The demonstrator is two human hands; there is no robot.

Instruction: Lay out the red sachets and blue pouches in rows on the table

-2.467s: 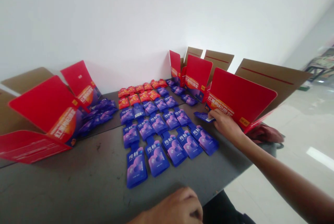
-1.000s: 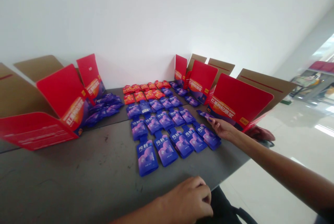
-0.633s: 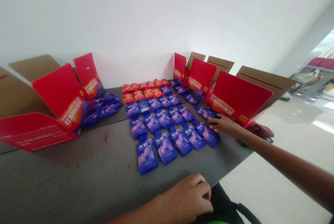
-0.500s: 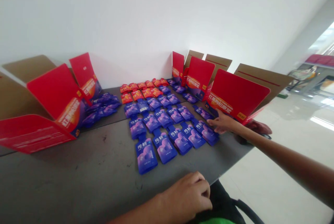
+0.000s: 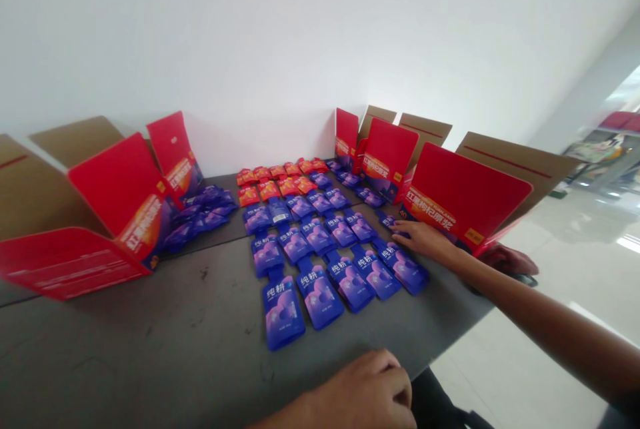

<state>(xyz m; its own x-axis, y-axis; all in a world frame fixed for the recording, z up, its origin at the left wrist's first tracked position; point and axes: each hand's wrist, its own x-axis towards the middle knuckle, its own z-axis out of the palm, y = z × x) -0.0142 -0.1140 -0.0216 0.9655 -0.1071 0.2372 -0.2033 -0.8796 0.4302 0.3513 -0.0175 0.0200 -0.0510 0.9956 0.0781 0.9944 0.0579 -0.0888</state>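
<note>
Several blue pouches (image 5: pixel 320 242) lie in rows on a dark grey table (image 5: pixel 150 336), with orange pouches (image 5: pixel 273 179) in the far rows. My right hand (image 5: pixel 423 239) rests flat, fingers stretched out, on a blue pouch (image 5: pixel 387 219) at the right end of a row, beside an open red carton (image 5: pixel 463 199). My left hand (image 5: pixel 367 392) lies at the near table edge with fingers curled into a loose fist; nothing shows in it.
Open red cartons with brown flaps stand at the left (image 5: pixel 105 216) and at the back right (image 5: pixel 385 152). A heap of blue pouches (image 5: pixel 200 216) lies by the left carton. A dark red cloth (image 5: pixel 510 259) sits at the table's right edge.
My right hand carried a blue pouch from beside the red carton, set it down at the row's right end, and now lies flat on it. The left hand stayed still.
</note>
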